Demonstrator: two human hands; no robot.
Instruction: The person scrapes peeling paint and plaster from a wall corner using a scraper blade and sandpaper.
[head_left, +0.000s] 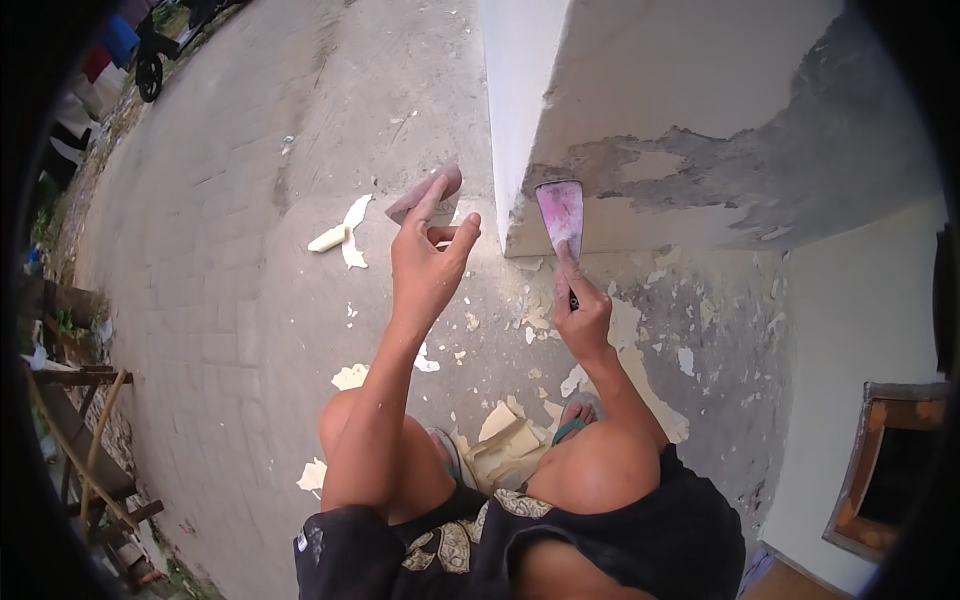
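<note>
My right hand (583, 312) grips a putty knife (562, 212), its wide blade smeared pink and white. The blade's edge points up at the lower wall, beside the corner where paint has come off. Out over the pavement, my left hand (428, 265) holds a curled, pinkish-brown sheet that looks like sandpaper (424, 196). My index finger lies along this sheet, and the thumb stands apart from it. The wall (655, 190) has a rough grey band of bare plaster under white paint. Most of the knife's handle is hidden inside my right hand.
Peeled paint flakes (505, 440) lie between my feet and along the wall's base. A larger curled strip (345, 232) rests on the pavement (215, 300) to the left. At far left stands a wooden frame (85, 440); at right, a wood-framed opening (880, 470).
</note>
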